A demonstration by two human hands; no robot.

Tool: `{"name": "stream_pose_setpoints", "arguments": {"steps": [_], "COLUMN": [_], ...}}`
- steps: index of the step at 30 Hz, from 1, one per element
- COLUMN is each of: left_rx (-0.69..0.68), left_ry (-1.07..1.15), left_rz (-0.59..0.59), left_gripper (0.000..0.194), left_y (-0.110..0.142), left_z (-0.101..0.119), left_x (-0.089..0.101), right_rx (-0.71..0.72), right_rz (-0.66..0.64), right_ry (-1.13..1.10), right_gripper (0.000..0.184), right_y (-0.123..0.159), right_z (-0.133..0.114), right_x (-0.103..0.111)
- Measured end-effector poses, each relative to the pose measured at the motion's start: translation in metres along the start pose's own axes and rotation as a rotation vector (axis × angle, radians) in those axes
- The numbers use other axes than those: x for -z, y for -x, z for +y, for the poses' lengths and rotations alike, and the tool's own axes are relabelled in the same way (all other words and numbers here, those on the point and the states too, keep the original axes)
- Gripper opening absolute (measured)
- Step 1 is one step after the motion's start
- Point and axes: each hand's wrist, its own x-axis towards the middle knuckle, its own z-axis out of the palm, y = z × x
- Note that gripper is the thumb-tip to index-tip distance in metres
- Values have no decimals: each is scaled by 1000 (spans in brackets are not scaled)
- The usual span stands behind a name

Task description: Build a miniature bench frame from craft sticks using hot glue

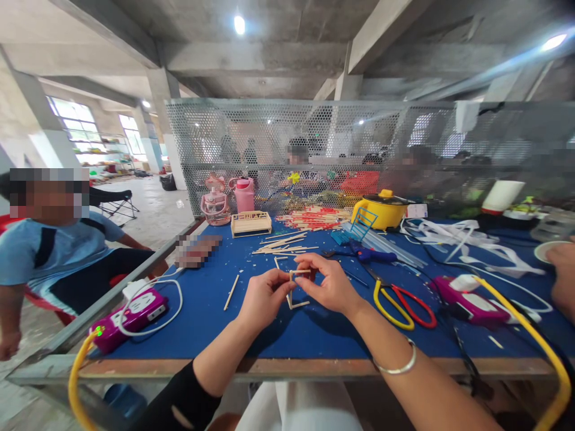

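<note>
Between my two hands is a small frame of thin wooden sticks (299, 306), held just above the blue table. My left hand (266, 297) pinches its upright side with thumb and forefinger. My right hand (327, 284) grips the upper part, thumb and fingers closed round a short stick. Beyond the hands lies a pile of loose wooden sticks (287, 243). One single stick (231, 293) rests to the left. Right of my hands are a blue glue gun (375, 254) and scissors (402, 305) with one yellow and one red handle.
A small wooden stick tray (251, 224), pink bottle (244, 194) and yellow pot (381, 211) stand near the perforated metal screen (269, 131). Purple power strips (130, 317) with cables lie at both sides. A person (54, 257) sits at left; another person's hand (563, 272) shows at right.
</note>
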Motion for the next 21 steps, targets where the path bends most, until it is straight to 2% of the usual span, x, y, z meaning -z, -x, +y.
{"name": "stream_pose_setpoints", "arguments": {"steps": [5,11,21], "left_rx": [17,38,38], "left_ry": [18,28,33], "left_rz": [0,-17,-11], "left_gripper": [19,20,21], "left_y": [0,0,1], "left_z": [0,2,0], "left_x": [0,1,0], "right_rx": [2,61,91], "right_rz": [13,9,32], "right_ry": [45,100,75], "right_gripper": [35,7,10], "right_y": [-1,-4,-5], "right_z": [1,2,3], "right_x": [5,7,4]}}
